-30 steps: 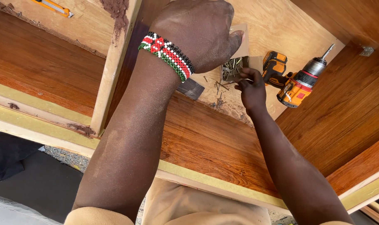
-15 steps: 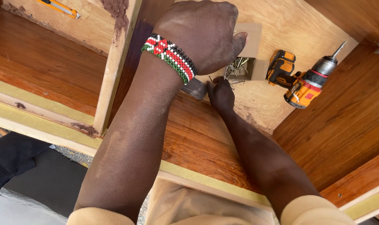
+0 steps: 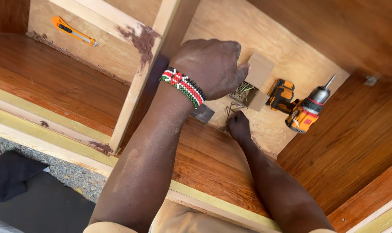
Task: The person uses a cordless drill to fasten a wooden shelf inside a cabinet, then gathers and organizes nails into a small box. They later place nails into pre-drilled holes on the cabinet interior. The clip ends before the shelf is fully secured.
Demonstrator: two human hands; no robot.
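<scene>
i see right hand [image 3: 239, 126] closed, fingertips down on loose nails [image 3: 231, 110]; nail box [image 3: 250, 88] just beyond it. left hand [image 3: 211, 67] fisted, nearer the box, contents unclear.

An orange utility knife [image 3: 74, 31] lies on plywood; an orange cordless drill [image 3: 300, 106] rests nearby.

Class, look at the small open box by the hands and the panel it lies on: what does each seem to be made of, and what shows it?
Small box: likely plain brown cardboard, matte, with a folded flap, holding thin metal screws or nails. Panel: apparently unfinished plywood, pale with faint swirling grain, duller than the glossy reddish boards beside it.
</scene>
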